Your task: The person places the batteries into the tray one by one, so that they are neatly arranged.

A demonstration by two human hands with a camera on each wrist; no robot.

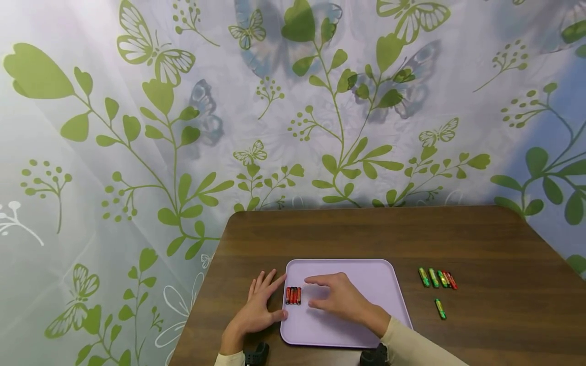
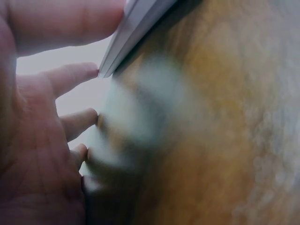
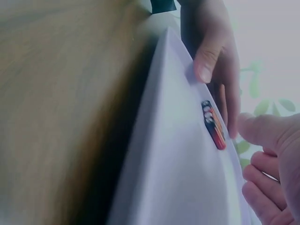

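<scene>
A row of several red-and-black batteries (image 1: 293,296) lies side by side near the left rim of the lilac tray (image 1: 375,282). My left hand (image 1: 257,309) is at that rim, fingers spread, with its thumb and a fingertip touching the edge in the left wrist view. Over the tray, to the right of the row, my right hand (image 1: 342,300) holds nothing; its thumb and fingers are apart and point toward the batteries. The right wrist view shows the battery row (image 3: 213,125) between the two hands, close to the tray wall.
Right of the tray on the brown wooden table (image 1: 357,231) lie green batteries (image 1: 433,277) and red batteries (image 1: 450,280) in a loose row. A single green battery (image 1: 440,309) lies nearer. A curtain (image 1: 274,127) with leaves and butterflies hangs behind the table.
</scene>
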